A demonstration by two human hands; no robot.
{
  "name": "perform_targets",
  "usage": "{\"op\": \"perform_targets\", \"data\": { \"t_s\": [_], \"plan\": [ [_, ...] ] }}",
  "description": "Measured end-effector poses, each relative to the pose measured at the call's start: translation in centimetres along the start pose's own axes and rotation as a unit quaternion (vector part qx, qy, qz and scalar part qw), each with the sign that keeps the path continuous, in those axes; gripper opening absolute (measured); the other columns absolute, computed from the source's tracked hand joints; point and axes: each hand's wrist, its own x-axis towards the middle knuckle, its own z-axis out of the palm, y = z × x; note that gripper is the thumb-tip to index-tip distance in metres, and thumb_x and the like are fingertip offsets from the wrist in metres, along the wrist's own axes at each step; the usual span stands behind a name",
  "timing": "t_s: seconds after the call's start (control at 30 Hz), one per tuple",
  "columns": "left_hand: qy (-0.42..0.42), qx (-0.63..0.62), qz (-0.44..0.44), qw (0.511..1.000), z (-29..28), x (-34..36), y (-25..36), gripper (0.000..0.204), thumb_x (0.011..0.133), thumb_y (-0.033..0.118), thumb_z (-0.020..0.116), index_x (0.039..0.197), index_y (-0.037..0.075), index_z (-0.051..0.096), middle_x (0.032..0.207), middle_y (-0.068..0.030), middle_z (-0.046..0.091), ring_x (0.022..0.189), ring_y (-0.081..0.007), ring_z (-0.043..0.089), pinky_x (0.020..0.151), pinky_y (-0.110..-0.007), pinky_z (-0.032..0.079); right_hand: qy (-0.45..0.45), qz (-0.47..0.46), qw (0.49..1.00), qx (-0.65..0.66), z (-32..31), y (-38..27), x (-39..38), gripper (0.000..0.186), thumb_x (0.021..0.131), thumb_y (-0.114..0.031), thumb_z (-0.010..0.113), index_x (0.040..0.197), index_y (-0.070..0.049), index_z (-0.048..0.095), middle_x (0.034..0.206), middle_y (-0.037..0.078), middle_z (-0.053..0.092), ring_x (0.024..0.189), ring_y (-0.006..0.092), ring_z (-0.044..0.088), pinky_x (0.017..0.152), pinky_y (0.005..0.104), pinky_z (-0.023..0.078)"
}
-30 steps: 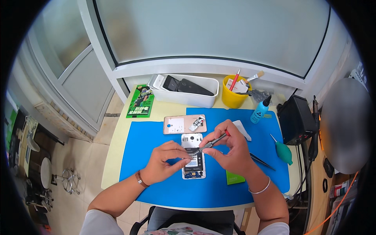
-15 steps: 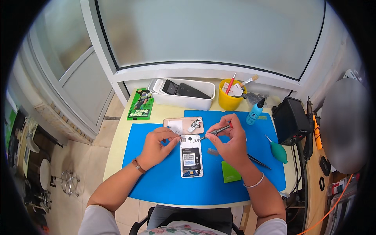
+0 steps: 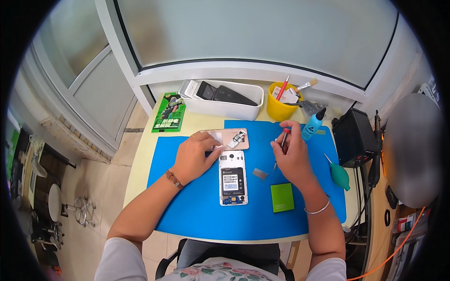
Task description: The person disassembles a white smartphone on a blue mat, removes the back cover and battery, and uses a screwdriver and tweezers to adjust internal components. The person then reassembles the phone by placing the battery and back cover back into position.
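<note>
An opened phone [image 3: 232, 161] lies on the blue mat, its battery and lower circuit board exposed. Just beyond it rests a pinkish-gold back cover [image 3: 243, 144], with a white paper and a small white-and-metal part [image 3: 237, 138] on top. My left hand [image 3: 193, 157] is over the cover's left end, thumb and fingers pinched at the white paper [image 3: 215, 136]; whatever is between the tips is too small to make out. To the right of the phone, my right hand [image 3: 294, 157] grips a red-topped screwdriver [image 3: 284, 140], its tip pointing down, apart from the phone.
A green square box [image 3: 282, 197] and a small grey piece [image 3: 259, 173] lie right of the phone. Behind stand a white bin of phones [image 3: 225, 110], a yellow cup [image 3: 281, 110] and a blue bottle [image 3: 312, 125]. A green air blower [image 3: 338, 176] and black station [image 3: 351, 138] are at right.
My left hand has moved from the phone's top edge up to the white paper on the cover. My right hand has drawn the screwdriver away from the phone, rightward, and turned it more upright.
</note>
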Motion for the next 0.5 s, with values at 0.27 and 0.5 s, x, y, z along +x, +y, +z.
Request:
{"op": "perform_targets", "data": {
  "t_s": [0.27, 0.5],
  "plan": [
    [-0.127, -0.029, 0.098, 0.987, -2.0, -0.9, 3.5, 0.059, 0.088, 0.041, 0.089, 0.136, 0.01, 0.074, 0.14, -0.0141, 0.069, 0.133, -0.0358, 0.061, 0.11, -0.048, 0.053, -0.119, -0.001, 0.968, -0.223, 0.1, -0.2, -0.6, 0.049, 0.095, -0.014, 0.08, 0.136, -0.014, 0.053, 0.087, 0.011, 0.07, 0.078, 0.0285, 0.072, 0.069, 0.0425, 0.055],
    [-0.151, 0.007, 0.123, 0.981, -0.3, -1.5, 3.7, 0.076, 0.092, 0.044, 0.084, 0.155, 0.01, 0.058, 0.157, -0.0162, 0.057, 0.145, -0.0392, 0.053, 0.121, -0.052, 0.043, -0.152, -0.02, 0.956, -0.249, 0.6, 0.5, -0.5, 0.04, 0.093, -0.015, 0.082, 0.128, -0.014, 0.062, 0.089, 0.01, 0.069, 0.083, 0.0304, 0.072, 0.07, 0.0437, 0.055]
  ]
}}
